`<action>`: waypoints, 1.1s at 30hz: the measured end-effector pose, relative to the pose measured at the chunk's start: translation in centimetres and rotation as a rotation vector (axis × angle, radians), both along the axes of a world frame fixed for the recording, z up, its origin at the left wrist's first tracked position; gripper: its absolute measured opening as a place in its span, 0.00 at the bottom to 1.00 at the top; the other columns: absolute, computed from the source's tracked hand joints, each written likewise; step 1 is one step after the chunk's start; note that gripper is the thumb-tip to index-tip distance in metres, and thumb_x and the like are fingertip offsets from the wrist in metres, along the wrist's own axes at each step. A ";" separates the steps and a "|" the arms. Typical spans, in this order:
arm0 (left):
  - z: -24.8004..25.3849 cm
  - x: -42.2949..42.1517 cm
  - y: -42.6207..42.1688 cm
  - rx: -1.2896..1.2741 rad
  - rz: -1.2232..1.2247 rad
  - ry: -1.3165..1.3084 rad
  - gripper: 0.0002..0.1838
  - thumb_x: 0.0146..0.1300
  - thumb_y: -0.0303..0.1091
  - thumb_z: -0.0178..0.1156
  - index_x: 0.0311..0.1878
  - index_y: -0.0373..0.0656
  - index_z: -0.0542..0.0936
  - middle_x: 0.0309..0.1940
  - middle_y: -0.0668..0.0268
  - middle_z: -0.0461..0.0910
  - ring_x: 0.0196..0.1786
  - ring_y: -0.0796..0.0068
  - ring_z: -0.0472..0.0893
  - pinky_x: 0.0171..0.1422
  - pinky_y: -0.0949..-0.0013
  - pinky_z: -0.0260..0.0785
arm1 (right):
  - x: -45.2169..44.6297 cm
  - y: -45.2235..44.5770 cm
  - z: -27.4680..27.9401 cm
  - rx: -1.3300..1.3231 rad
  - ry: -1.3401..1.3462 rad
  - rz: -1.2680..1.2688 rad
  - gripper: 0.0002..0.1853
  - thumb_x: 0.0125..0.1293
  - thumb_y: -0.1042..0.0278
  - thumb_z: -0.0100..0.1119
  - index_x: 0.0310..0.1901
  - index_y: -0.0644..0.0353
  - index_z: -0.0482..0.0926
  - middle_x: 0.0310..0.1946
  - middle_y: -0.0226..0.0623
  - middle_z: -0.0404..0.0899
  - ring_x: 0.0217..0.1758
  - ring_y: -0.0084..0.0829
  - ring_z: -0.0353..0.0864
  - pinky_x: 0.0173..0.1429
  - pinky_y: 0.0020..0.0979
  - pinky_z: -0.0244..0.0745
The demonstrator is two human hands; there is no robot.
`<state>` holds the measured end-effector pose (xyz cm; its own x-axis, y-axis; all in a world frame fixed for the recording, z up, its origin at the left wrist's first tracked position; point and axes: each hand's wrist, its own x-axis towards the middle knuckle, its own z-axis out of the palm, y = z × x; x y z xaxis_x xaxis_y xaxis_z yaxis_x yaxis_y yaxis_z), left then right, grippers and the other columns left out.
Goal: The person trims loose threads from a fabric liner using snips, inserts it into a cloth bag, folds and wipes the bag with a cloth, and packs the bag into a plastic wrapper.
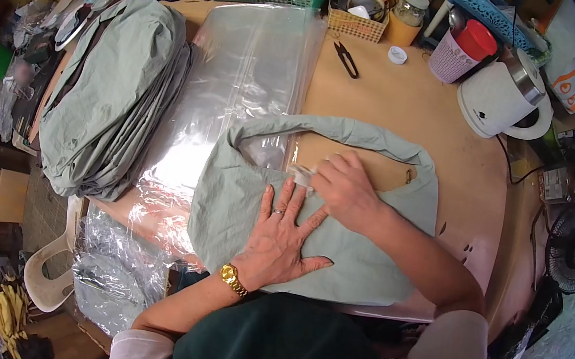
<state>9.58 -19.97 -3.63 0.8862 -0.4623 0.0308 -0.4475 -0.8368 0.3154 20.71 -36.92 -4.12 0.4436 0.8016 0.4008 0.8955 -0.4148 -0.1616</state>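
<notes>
A pale green fabric shoulder bag (364, 264) lies flat on the table in front of me, its strap curving away at the top. My left hand (280, 241) rests on the bag's body with its fingers spread, a ring and a gold watch showing. Close to its fingertips, my right hand (344, 191) is closed at the bag's upper edge. A small whitish piece, like a tag or a bit of cloth (300, 175), pokes out from the right fingers; its exact kind is unclear.
A stack of similar green bags (114, 82) sits at the left. Clear plastic sleeves (245, 63) lie beside it. Further back are black thread snips (346, 60), a white lid (397, 54), a pink cup (454, 58) and a white kettle (497, 99). A fan (574, 245) stands at right.
</notes>
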 end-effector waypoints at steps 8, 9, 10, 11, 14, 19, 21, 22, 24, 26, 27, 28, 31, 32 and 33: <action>0.1 0.0 0.2 -0.045 0.014 -0.029 0.49 0.57 0.74 0.55 0.75 0.52 0.64 0.73 0.37 0.56 0.77 0.35 0.51 0.76 0.31 0.40 | -0.5 -3.3 0.6 -0.054 0.001 -0.087 0.05 0.52 0.73 0.58 0.32 0.58 0.76 0.32 0.35 0.73 0.43 0.37 0.74 0.52 0.39 0.65; 0.1 -0.1 0.2 -0.045 0.016 -0.026 0.49 0.57 0.74 0.55 0.75 0.52 0.64 0.73 0.37 0.56 0.77 0.35 0.51 0.76 0.31 0.40 | -0.3 -2.4 0.5 -0.043 0.009 -0.066 0.06 0.51 0.73 0.58 0.33 0.58 0.76 0.33 0.35 0.72 0.44 0.37 0.74 0.52 0.39 0.65; 0.0 -0.1 0.2 -0.023 0.012 -0.020 0.49 0.57 0.74 0.55 0.76 0.52 0.64 0.73 0.38 0.56 0.78 0.35 0.51 0.76 0.31 0.40 | -0.3 -1.6 0.4 -0.031 0.014 -0.046 0.07 0.51 0.74 0.59 0.34 0.58 0.76 0.33 0.35 0.72 0.44 0.37 0.74 0.52 0.39 0.65; -0.1 -0.2 0.2 0.000 0.008 -0.014 0.49 0.57 0.74 0.55 0.76 0.52 0.64 0.74 0.38 0.55 0.78 0.36 0.51 0.76 0.31 0.40 | -0.5 -0.9 0.3 -0.030 0.015 -0.047 0.07 0.51 0.74 0.59 0.34 0.58 0.76 0.33 0.35 0.72 0.44 0.37 0.74 0.52 0.39 0.65; 0.3 -0.4 0.2 -0.005 0.023 0.021 0.50 0.57 0.75 0.55 0.76 0.52 0.63 0.75 0.39 0.54 0.78 0.36 0.51 0.76 0.31 0.40 | -0.5 -0.2 0.3 0.060 0.048 -0.046 0.06 0.52 0.74 0.58 0.34 0.59 0.77 0.33 0.35 0.72 0.44 0.38 0.74 0.51 0.39 0.65; 0.1 -0.6 0.3 -0.029 0.013 -0.023 0.50 0.58 0.75 0.54 0.76 0.52 0.63 0.75 0.39 0.53 0.78 0.36 0.51 0.76 0.31 0.40 | -1.1 -7.3 3.1 -0.207 0.070 -0.258 0.05 0.55 0.73 0.58 0.34 0.58 0.78 0.35 0.36 0.74 0.45 0.39 0.74 0.50 0.40 0.66; 0.1 -0.6 0.3 -0.028 0.014 -0.025 0.50 0.58 0.74 0.54 0.77 0.52 0.62 0.76 0.40 0.52 0.78 0.36 0.51 0.76 0.31 0.40 | -0.7 -7.7 4.1 -0.157 0.075 -0.295 0.05 0.53 0.74 0.59 0.34 0.59 0.79 0.35 0.36 0.74 0.44 0.40 0.75 0.49 0.41 0.68; 0.1 -0.6 0.3 -0.018 0.012 -0.024 0.50 0.58 0.74 0.54 0.77 0.53 0.62 0.76 0.40 0.52 0.78 0.36 0.51 0.76 0.31 0.40 | -0.7 -7.8 4.2 -0.104 0.086 -0.328 0.06 0.52 0.75 0.61 0.33 0.59 0.79 0.35 0.37 0.74 0.43 0.40 0.75 0.47 0.42 0.69; 0.0 -0.6 0.3 -0.005 0.013 -0.026 0.50 0.58 0.74 0.54 0.77 0.53 0.62 0.76 0.40 0.52 0.78 0.36 0.51 0.76 0.31 0.40 | -0.7 -5.3 2.4 0.009 0.207 -0.220 0.06 0.53 0.76 0.59 0.34 0.59 0.79 0.35 0.36 0.74 0.44 0.41 0.75 0.47 0.41 0.69; -0.1 -0.6 0.3 -0.021 0.010 -0.026 0.50 0.58 0.75 0.54 0.77 0.53 0.62 0.76 0.40 0.52 0.78 0.36 0.51 0.76 0.31 0.39 | -0.3 -2.2 0.2 0.128 0.325 -0.112 0.06 0.54 0.77 0.57 0.35 0.59 0.78 0.36 0.36 0.74 0.44 0.41 0.75 0.48 0.40 0.69; -0.1 -0.6 0.3 -0.018 0.009 -0.026 0.50 0.58 0.75 0.54 0.77 0.53 0.62 0.76 0.40 0.52 0.78 0.36 0.51 0.76 0.31 0.39 | 0.1 -0.8 -0.8 0.152 0.306 -0.064 0.07 0.54 0.78 0.57 0.35 0.58 0.78 0.36 0.36 0.74 0.44 0.41 0.75 0.48 0.40 0.68; 0.0 -0.6 0.2 -0.015 0.021 -0.021 0.50 0.58 0.75 0.54 0.77 0.53 0.62 0.76 0.39 0.52 0.78 0.36 0.51 0.76 0.31 0.39 | 0.3 -0.2 -1.2 0.174 0.290 -0.017 0.07 0.53 0.78 0.58 0.35 0.58 0.78 0.36 0.36 0.74 0.44 0.41 0.75 0.49 0.40 0.68; 0.3 -0.8 0.3 -0.008 0.030 0.011 0.50 0.58 0.74 0.53 0.77 0.53 0.61 0.76 0.40 0.51 0.79 0.38 0.50 0.78 0.33 0.37 | -0.5 -1.6 -0.1 0.077 0.182 -0.038 0.08 0.51 0.78 0.59 0.34 0.58 0.77 0.36 0.38 0.74 0.44 0.42 0.75 0.50 0.39 0.68; 0.4 -0.6 0.3 -0.004 0.029 0.024 0.49 0.59 0.74 0.53 0.78 0.53 0.60 0.77 0.42 0.51 0.80 0.40 0.48 0.79 0.35 0.35 | -0.6 -2.1 0.1 0.074 0.178 -0.035 0.08 0.51 0.78 0.59 0.34 0.58 0.77 0.36 0.38 0.74 0.44 0.42 0.75 0.50 0.39 0.68; 0.5 -0.4 0.3 -0.006 0.033 0.022 0.49 0.59 0.74 0.53 0.78 0.53 0.60 0.77 0.42 0.51 0.80 0.40 0.48 0.79 0.35 0.35 | -0.9 -2.6 0.2 0.066 0.163 -0.060 0.07 0.51 0.78 0.60 0.34 0.59 0.77 0.36 0.38 0.73 0.44 0.42 0.75 0.50 0.39 0.68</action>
<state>9.17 -19.63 -3.15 0.9014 -0.4327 0.0134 -0.4125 -0.8491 0.3299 19.84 -39.52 -3.88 0.5531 0.7462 0.3704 0.8292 -0.4502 -0.3311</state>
